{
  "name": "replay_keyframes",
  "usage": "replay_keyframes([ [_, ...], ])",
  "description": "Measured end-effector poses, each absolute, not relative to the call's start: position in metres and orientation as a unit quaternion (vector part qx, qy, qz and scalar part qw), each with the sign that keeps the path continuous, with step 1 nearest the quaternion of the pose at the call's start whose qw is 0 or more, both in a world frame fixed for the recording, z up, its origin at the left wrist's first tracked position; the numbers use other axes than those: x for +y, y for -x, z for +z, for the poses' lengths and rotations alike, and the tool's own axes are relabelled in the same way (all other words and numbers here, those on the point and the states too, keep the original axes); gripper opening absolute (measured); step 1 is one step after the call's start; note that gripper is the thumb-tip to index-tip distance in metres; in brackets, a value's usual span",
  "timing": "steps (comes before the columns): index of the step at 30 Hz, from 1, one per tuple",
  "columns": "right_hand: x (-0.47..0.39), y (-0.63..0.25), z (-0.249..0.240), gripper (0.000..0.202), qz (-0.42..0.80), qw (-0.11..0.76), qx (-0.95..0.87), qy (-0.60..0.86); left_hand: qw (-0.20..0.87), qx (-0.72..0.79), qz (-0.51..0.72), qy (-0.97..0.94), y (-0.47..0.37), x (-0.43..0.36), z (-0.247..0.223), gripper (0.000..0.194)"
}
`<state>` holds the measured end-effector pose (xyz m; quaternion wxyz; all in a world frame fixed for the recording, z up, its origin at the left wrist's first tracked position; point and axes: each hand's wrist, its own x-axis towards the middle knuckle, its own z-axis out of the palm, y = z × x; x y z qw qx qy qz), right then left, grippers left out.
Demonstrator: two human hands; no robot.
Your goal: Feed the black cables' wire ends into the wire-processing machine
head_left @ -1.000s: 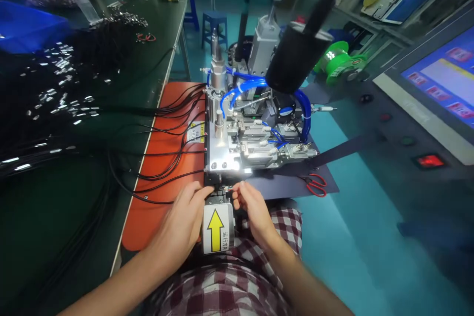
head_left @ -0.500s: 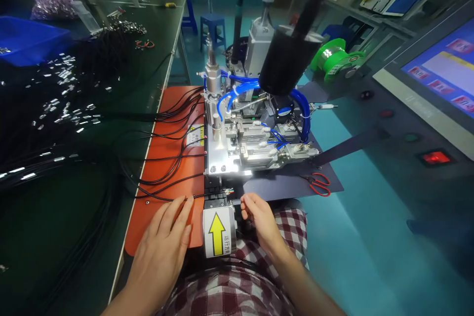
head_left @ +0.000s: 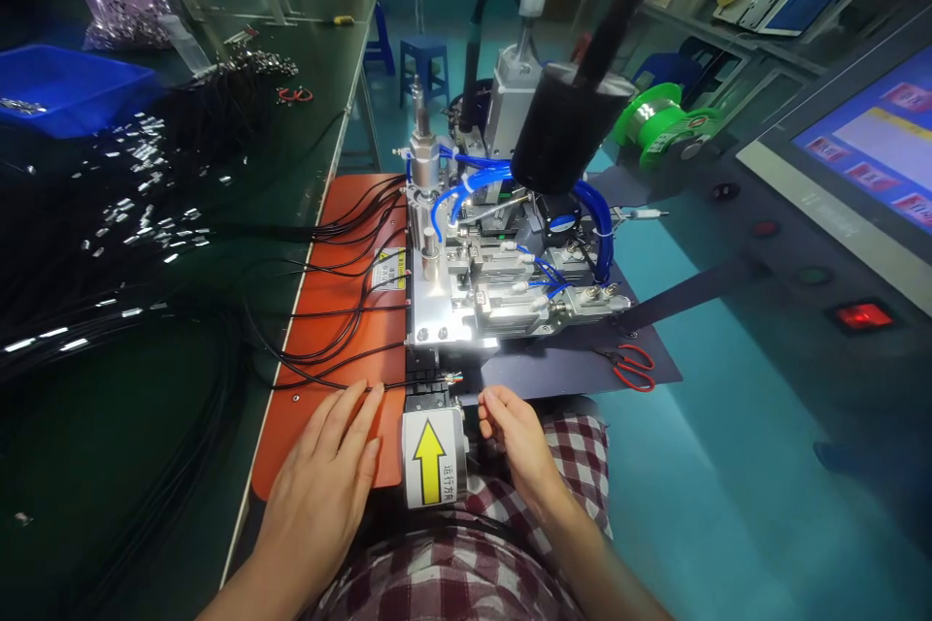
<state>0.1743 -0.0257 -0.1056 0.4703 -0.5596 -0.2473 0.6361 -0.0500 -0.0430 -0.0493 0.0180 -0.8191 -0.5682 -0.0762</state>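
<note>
cable [head_left: 394,384]: smooth plastic | top plate [head_left: 431,310]: glossy metal | garment [head_left: 429,572]: cloth

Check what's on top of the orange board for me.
Several black cables cross the orange board. The left hand is over its near end, fingertips at the nearest cable. A yellow-and-white label shows near its right edge. Whatever lies beneath the palm is hidden.

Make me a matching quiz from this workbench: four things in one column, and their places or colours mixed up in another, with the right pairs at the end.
1. left hand
2. spool
3. right hand
4. scissors

A. on the dark plate
B. just right of the arrow label
C. green
D. on the orange board

Pairs: 1-D, 2-C, 3-B, 4-A
</note>
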Motion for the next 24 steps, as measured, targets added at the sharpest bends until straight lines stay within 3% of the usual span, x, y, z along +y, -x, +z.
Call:
replay_keyframes([
  [11, -0.022, -0.171, -0.101, 0.035, 0.614, 0.477, -0.298, 0.554, 0.105, -0.551, -0.074, 0.825, 0.047, -0.043, -0.053, 0.046],
  [24, 0.001, -0.15, -0.093, 0.038, 0.582, 0.495, -0.345, 0.545, 0.093, -0.551, -0.076, 0.826, 0.048, -0.042, -0.054, 0.047],
])
